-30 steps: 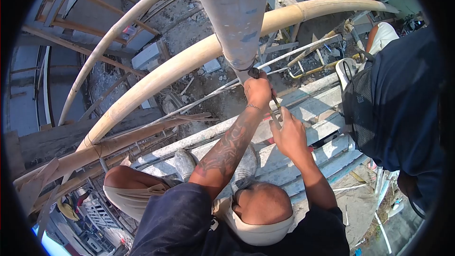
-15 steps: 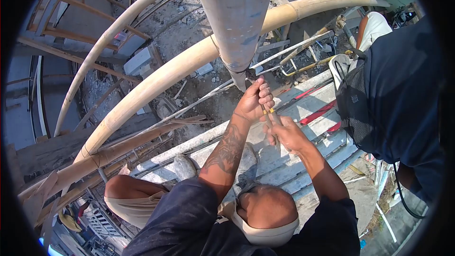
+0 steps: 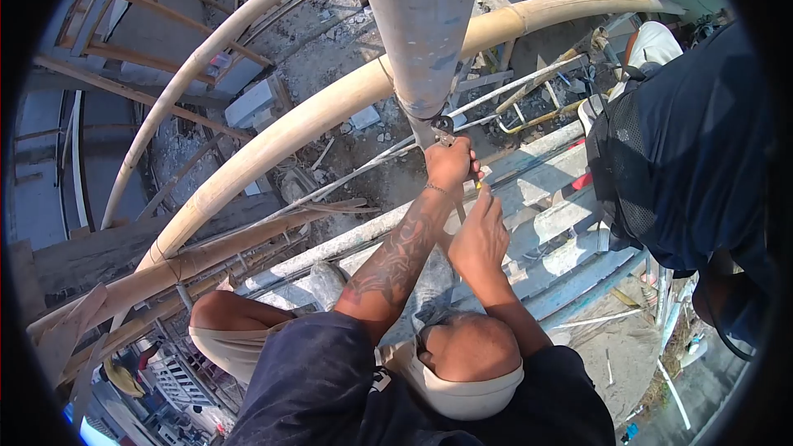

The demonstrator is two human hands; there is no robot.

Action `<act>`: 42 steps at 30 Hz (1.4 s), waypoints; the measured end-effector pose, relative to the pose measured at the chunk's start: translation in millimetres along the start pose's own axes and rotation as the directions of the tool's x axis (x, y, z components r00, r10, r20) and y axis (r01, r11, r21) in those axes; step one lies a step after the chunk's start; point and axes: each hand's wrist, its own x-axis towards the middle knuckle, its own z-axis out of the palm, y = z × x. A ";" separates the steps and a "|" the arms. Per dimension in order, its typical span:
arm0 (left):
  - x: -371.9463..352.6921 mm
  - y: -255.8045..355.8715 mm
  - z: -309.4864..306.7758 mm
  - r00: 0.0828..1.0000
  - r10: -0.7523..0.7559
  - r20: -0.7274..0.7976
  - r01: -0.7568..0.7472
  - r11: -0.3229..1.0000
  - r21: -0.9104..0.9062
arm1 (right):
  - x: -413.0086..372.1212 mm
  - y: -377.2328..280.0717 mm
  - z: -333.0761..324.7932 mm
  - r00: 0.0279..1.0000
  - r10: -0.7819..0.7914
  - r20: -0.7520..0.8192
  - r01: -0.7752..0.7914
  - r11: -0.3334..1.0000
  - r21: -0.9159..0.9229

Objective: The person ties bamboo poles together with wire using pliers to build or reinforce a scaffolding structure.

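My left hand (image 3: 448, 167), on the tattooed arm, is closed around a pair of pincers (image 3: 444, 139) just below the lower end of a thick grey pole (image 3: 425, 41). The metal head of the pincers shows beyond my fingers, against a dark fitting (image 3: 443, 124) at the pole's foot. Closer to me, my right hand (image 3: 481, 235) is closed on the handle side, its fingers pointing up towards my left hand. A bit of yellow shows at its fingertips. My hands hide most of the handles.
A curved bamboo pole (image 3: 289, 128) crosses behind the grey pole. Pale planks (image 3: 553, 235) form a platform under my hands. Another person in a dark shirt (image 3: 694, 140) is close on the right. Rubble (image 3: 330, 49) lies far below, and metal rails (image 3: 520, 87) run beyond the platform.
The pincers have moved up to the fitting at the pole's foot. My right hand has turned, its fingers now pointing upwards. The person on the right has shifted slightly.
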 end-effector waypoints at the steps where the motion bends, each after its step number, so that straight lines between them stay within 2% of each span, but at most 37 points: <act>1: -0.4 -0.7 1.5 0.999 0.020 -0.034 -0.019 0.999 0.027 | 2.0 3.3 7.5 0.999 0.035 -0.004 -0.035 0.999 0.013; 2: 2.2 -1.3 3.4 0.999 0.022 -0.029 -0.021 0.999 0.028 | 6.5 8.9 14.7 0.999 0.037 -0.008 -0.037 0.999 0.013; 4: 7.0 -8.9 7.8 0.988 0.086 -0.124 -0.077 0.994 0.081 | 13.7 30.5 25.4 0.997 0.040 0.070 -0.044 0.997 0.062; 6: 14.4 -19.0 18.1 0.979 0.112 -0.171 -0.104 0.993 0.051 | 32.0 64.0 27.2 0.991 -0.096 0.089 0.080 0.982 0.173; 8: 22.3 -25.1 34.6 0.936 0.179 -0.302 -0.214 0.973 -0.087 | 56.7 93.5 30.6 0.968 -0.235 0.085 0.204 0.940 0.274; 9: 29.0 -30.0 38.3 0.910 0.273 -0.313 -0.313 0.946 -0.087 | 67.6 104.0 34.8 0.968 -0.239 0.081 0.210 0.939 0.272; 10: 33.3 -32.4 44.4 0.910 0.274 -0.311 -0.316 0.944 -0.092 | 77.0 114.8 39.4 0.950 -0.308 0.059 0.279 0.916 0.289; 11: 39.2 -31.0 48.8 0.872 0.308 -0.382 -0.355 0.933 -0.059 | 88.9 121.3 45.2 0.925 -0.379 0.036 0.350 0.884 0.310; 12: 43.4 -32.5 52.0 0.828 0.335 -0.450 -0.384 0.923 -0.019 | 97.5 128.6 51.1 0.924 -0.380 0.038 0.350 0.883 0.313; 14: 63.6 -41.0 57.3 0.809 0.301 -0.505 -0.361 0.932 -0.022 | 117.6 138.5 62.0 0.856 -0.510 -0.086 0.509 0.802 0.312; 16: 72.5 -39.4 65.6 0.805 0.291 -0.517 -0.478 0.834 -0.275 | 129.1 138.7 65.3 0.875 -0.478 -0.080 0.480 0.831 0.280; 18: 67.8 -36.0 69.6 0.770 0.307 -0.559 -0.522 0.808 -0.275 | 124.3 129.7 67.4 0.776 -0.545 -0.317 0.534 0.835 -0.130; 19: 70.7 -41.2 65.7 0.772 0.324 -0.547 -0.518 0.820 -0.246 | 112.2 120.7 77.2 0.803 -0.430 -0.413 0.435 0.896 -0.087; 20: 67.5 -41.9 62.7 0.775 0.340 -0.533 -0.514 0.830 -0.217 | 103.3 116.1 85.6 0.803 -0.429 -0.413 0.436 0.896 -0.082; 21: 64.0 -42.6 58.0 0.771 0.344 -0.536 -0.517 0.829 -0.212 | 96.0 112.7 95.4 0.814 -0.345 -0.468 0.366 0.929 -0.048; 22: 58.5 -41.0 50.3 0.843 0.339 -0.418 -0.432 0.889 -0.149 | 93.9 111.2 108.0 0.815 -0.258 -0.519 0.299 0.954 -0.006; 23: 53.9 -39.4 39.8 0.901 0.318 -0.294 -0.351 0.934 -0.067 | 105.6 117.9 119.3 0.821 -0.261 -0.508 0.300 0.954 -0.006; 24: 47.4 -41.2 27.4 0.897 0.326 -0.297 -0.358 0.932 -0.059 | 119.5 132.5 124.3 0.820 -0.258 -0.512 0.302 0.953 0.004; 25: 40.3 -47.5 12.4 0.792 0.548 -0.268 -0.461 0.825 0.327 | 134.2 132.2 106.5 0.792 -0.342 -0.505 0.383 0.923 -0.024; 26: 30.1 -52.6 -5.4 0.672 0.725 -0.151 -0.478 0.581 0.659 | 147.0 133.1 95.0 0.759 -0.425 -0.494 0.462 0.885 -0.051; 28: -16.6 -18.1 -55.8 0.274 0.960 0.063 -0.620 0.126 0.775 | 175.3 141.9 89.8 0.692 -0.529 -0.491 0.570 0.818 -0.078; 29: -26.1 15.3 -68.1 0.099 0.990 0.098 -0.618 -0.016 0.786 | 185.0 143.0 89.2 0.690 -0.556 -0.463 0.605 0.794 -0.052; 30: -20.4 53.9 -74.5 0.056 0.986 0.156 -0.595 -0.092 0.798 | 189.4 141.3 93.2 0.694 -0.551 -0.463 0.603 0.797 -0.044; 32: 5.1 138.2 -70.8 0.422 0.873 0.245 -0.555 0.035 0.831 | 195.7 139.7 101.3 0.668 -0.554 -0.496 0.643 0.765 0.011; 33: 45.8 169.8 -83.0 0.586 0.689 0.427 -0.501 -0.107 0.859 | 196.3 138.5 103.7 0.663 -0.556 -0.502 0.654 0.756 0.026; 35: 78.3 175.8 -88.9 0.715 0.437 0.545 -0.474 -0.270 0.838 | 199.2 138.4 107.1 0.652 -0.561 -0.511 0.667 0.744 0.035; 37: 88.4 163.8 -84.1 0.576 0.543 0.611 -0.351 -0.510 0.785 | 206.7 136.1 105.5 0.629 -0.572 -0.526 0.689 0.724 0.038; 38: 87.1 162.0 -83.9 0.577 0.539 0.614 -0.352 -0.514 0.782 | 206.2 137.0 105.2 0.632 -0.567 -0.528 0.685 0.727 0.041; 40: 82.8 160.5 -84.0 0.468 0.553 0.690 -0.402 -0.562 0.723 | 201.8 137.1 106.3 0.654 -0.560 -0.508 0.668 0.743 0.041; 41: 80.4 161.3 -83.0 0.473 0.552 0.687 -0.401 -0.559 0.725 | 197.1 137.3 106.2 0.657 -0.561 -0.504 0.668 0.743 0.044; 42: 78.0 162.3 -81.2 0.559 0.525 0.642 -0.369 -0.536 0.759 | 191.4 137.7 105.2 0.678 -0.546 -0.492 0.647 0.761 0.046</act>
